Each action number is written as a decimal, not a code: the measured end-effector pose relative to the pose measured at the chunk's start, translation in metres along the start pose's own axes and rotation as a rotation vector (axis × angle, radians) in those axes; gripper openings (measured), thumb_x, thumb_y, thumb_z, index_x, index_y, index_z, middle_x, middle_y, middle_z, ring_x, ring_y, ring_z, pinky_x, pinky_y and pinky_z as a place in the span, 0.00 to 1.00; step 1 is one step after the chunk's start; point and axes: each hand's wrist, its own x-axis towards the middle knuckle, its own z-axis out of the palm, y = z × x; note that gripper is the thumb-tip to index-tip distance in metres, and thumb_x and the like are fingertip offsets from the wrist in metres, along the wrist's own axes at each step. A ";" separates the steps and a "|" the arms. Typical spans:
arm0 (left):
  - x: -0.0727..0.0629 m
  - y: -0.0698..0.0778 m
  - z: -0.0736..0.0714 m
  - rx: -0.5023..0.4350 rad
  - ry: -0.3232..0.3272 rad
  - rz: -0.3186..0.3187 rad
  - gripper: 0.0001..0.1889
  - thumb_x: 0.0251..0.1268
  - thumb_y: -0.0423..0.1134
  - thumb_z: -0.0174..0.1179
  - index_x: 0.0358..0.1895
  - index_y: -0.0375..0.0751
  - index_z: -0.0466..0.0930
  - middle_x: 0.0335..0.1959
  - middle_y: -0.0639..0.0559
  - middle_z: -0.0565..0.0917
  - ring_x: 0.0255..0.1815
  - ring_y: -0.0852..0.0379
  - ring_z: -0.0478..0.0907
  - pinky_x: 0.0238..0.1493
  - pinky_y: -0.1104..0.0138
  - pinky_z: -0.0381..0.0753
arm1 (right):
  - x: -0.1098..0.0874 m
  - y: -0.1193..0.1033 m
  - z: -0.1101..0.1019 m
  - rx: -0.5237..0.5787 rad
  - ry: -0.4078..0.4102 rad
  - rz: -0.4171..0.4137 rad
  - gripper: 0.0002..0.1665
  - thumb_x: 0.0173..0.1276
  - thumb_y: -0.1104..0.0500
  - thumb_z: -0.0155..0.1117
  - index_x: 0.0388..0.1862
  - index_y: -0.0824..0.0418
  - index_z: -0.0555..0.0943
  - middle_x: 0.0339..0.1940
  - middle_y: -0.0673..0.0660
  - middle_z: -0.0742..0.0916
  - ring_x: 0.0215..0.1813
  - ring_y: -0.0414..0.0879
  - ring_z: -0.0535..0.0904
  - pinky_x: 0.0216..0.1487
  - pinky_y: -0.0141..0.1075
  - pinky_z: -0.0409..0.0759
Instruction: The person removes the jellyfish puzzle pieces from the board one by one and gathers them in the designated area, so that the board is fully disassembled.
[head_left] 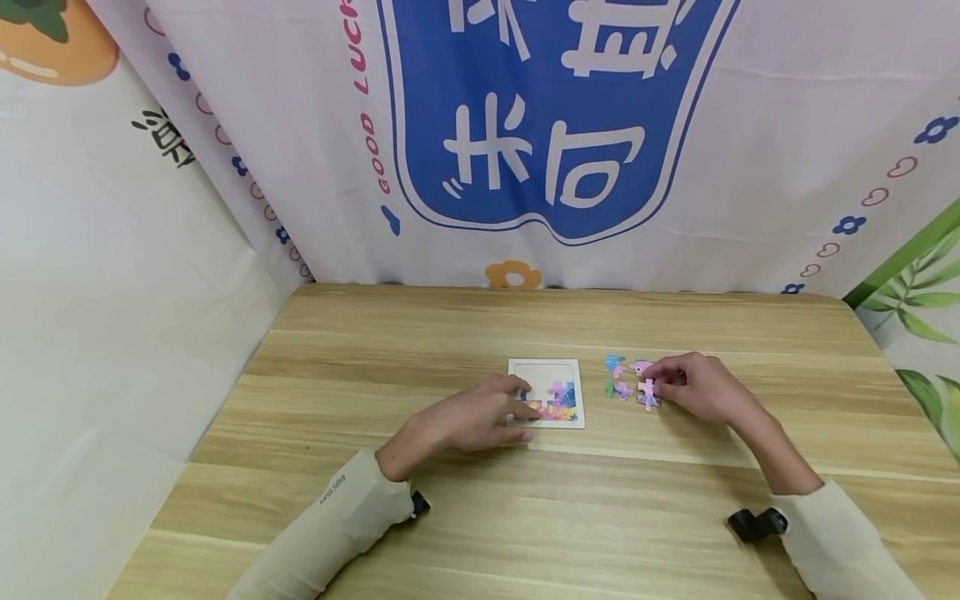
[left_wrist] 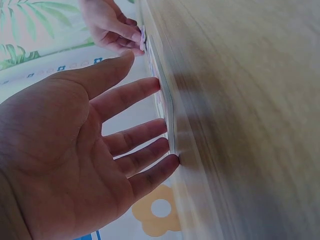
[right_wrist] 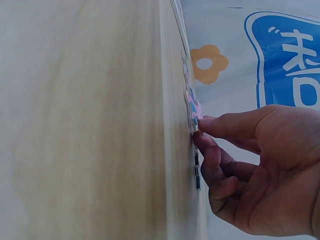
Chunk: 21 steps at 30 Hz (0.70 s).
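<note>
A square white-framed puzzle board (head_left: 547, 363) lies on the table, with joined colourful jigsaw pieces (head_left: 561, 410) along its lower and right parts. My left hand (head_left: 476, 414) rests its spread, nearly straight fingertips at the board's left side; the left wrist view shows them touching its surface and edge. To the right of the board, my right hand (head_left: 697, 387) pinches a pink-purple puzzle piece (head_left: 648, 397) between thumb and forefinger, low at the tabletop. Its other fingers are curled in the right wrist view. Beside it lie several loose pieces (head_left: 615, 365), one partly behind the fingertips.
The wood-grain table (head_left: 465, 508) extends around the board to a printed cloth (head_left: 750, 167) at the back. A white cloth (head_left: 112, 333) borders the left side. Black wrist devices (head_left: 756, 525) sit near both sleeves.
</note>
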 end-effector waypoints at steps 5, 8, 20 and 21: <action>-0.001 -0.001 0.000 0.000 0.003 0.013 0.20 0.82 0.51 0.62 0.69 0.53 0.85 0.80 0.44 0.72 0.82 0.44 0.67 0.80 0.50 0.72 | 0.002 -0.001 0.001 -0.023 -0.007 0.003 0.12 0.76 0.66 0.67 0.53 0.63 0.91 0.37 0.52 0.88 0.38 0.45 0.77 0.38 0.34 0.76; -0.001 -0.002 0.000 -0.001 0.007 0.021 0.20 0.82 0.51 0.62 0.69 0.52 0.85 0.80 0.44 0.72 0.81 0.44 0.67 0.79 0.50 0.72 | 0.003 -0.001 0.000 -0.030 -0.003 -0.004 0.12 0.76 0.65 0.67 0.54 0.63 0.91 0.37 0.52 0.89 0.39 0.45 0.78 0.39 0.34 0.76; -0.001 -0.003 0.000 -0.002 0.003 0.014 0.20 0.82 0.51 0.61 0.70 0.52 0.85 0.80 0.44 0.71 0.82 0.45 0.66 0.80 0.51 0.72 | 0.003 -0.002 0.000 -0.018 -0.010 -0.017 0.11 0.71 0.68 0.72 0.51 0.63 0.90 0.40 0.53 0.89 0.41 0.45 0.78 0.40 0.32 0.76; -0.001 -0.003 0.000 -0.004 0.002 0.013 0.20 0.82 0.51 0.61 0.70 0.52 0.85 0.81 0.44 0.71 0.82 0.45 0.66 0.80 0.51 0.72 | 0.002 -0.003 0.000 -0.018 -0.006 -0.018 0.11 0.71 0.68 0.71 0.51 0.63 0.90 0.40 0.53 0.89 0.41 0.45 0.78 0.40 0.32 0.76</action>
